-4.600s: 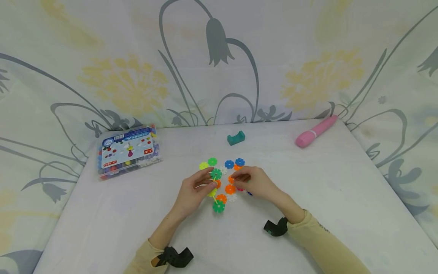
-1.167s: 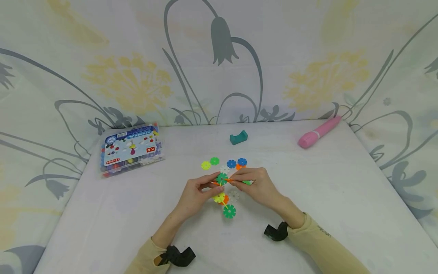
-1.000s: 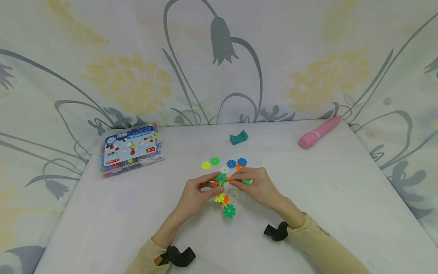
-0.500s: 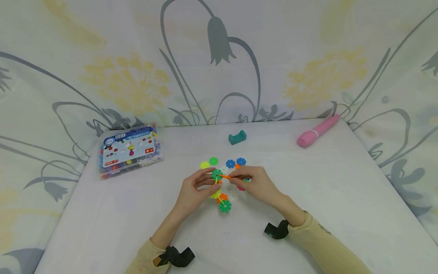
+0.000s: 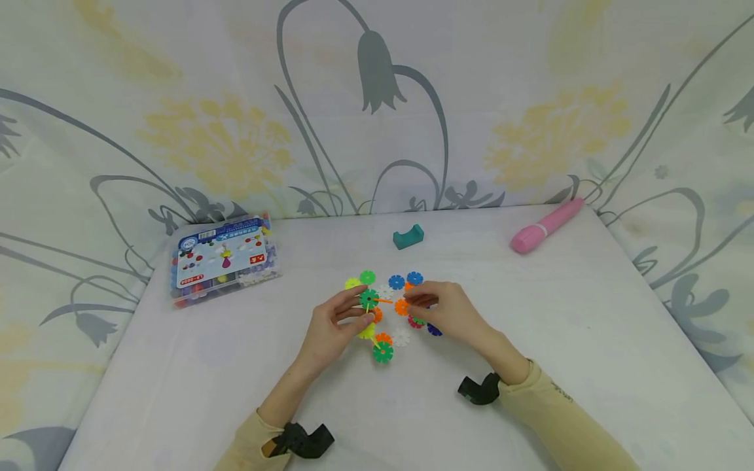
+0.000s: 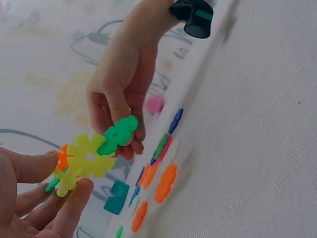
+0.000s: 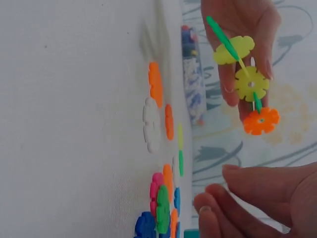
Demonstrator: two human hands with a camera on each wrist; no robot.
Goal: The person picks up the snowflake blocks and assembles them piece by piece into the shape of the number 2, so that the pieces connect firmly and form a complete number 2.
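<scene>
Snowflake-disc assembly (image 5: 372, 320) held just above the middle of the white worktop (image 5: 177, 386): green, yellow and orange notched discs slotted together, a green disc at the near end. Pinched in the left hand (image 5: 330, 330), fingers and thumb curled round its upper discs. Seen from the right wrist as a chain of yellow, yellow and orange discs on a green edge-on piece. Right hand (image 5: 448, 314) just beside it, fingers loosely bent and slightly parted, fingertips touching an orange disc (image 5: 402, 306) at the assembly's side; whether truly gripped, cannot tell. Loose discs (image 5: 404, 280) scattered flat beneath and beyond both hands: blue, green, yellow, white, orange, pink. Farther left, a clear plastic case (image 5: 220, 268) with a printed label lid, shut, more coloured pieces showing through its walls. Toward the back edge, a small teal block (image 5: 408, 236); at the back right, a pink pen-like tool (image 5: 544, 226) lying on its side.
</scene>
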